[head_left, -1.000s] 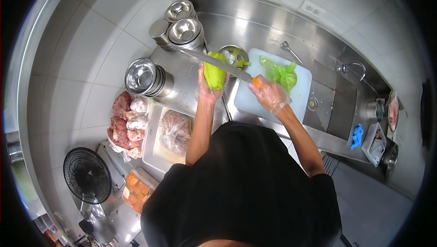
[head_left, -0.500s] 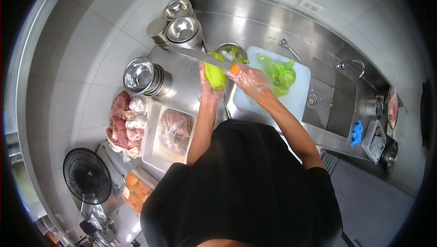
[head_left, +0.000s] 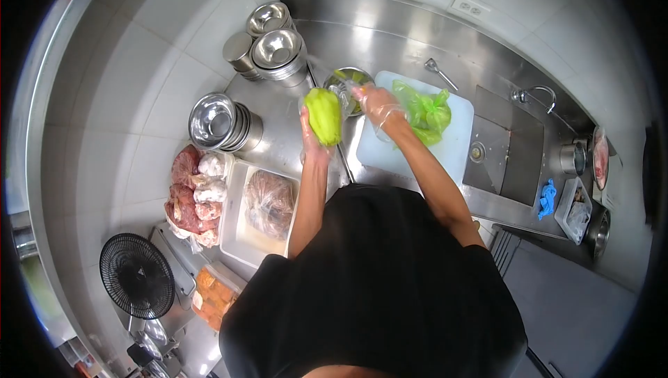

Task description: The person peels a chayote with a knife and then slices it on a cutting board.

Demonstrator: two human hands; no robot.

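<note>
My left hand [head_left: 309, 127], in a clear plastic glove, grips an oblong yellow-green fruit [head_left: 324, 117]; its exact kind is unclear. My right hand [head_left: 381, 108], gloved too, is closed around the orange handle of a knife [head_left: 360, 90]. The long blade is smeared by motion and points up and left, apart from the fruit. Behind the fruit and beneath the knife stands a steel bowl [head_left: 348, 72] with green scraps in it. Right of the bowl, a green plastic bag [head_left: 430, 115] rests on a pale cutting board [head_left: 376, 143].
Stacked steel bowls [head_left: 278, 49] and another stack [head_left: 213, 122] stand at left. Bagged meat [head_left: 182, 200] lies beside a white tub [head_left: 235, 235] holding a wrapped bundle. At right are a sink [head_left: 523, 155], a faucet [head_left: 539, 92] and a blue cloth [head_left: 547, 198].
The knife has swung off the fruit, up and away, with my right hand moving slightly up. In my left hand the fruit has turned, and more of it shows.
</note>
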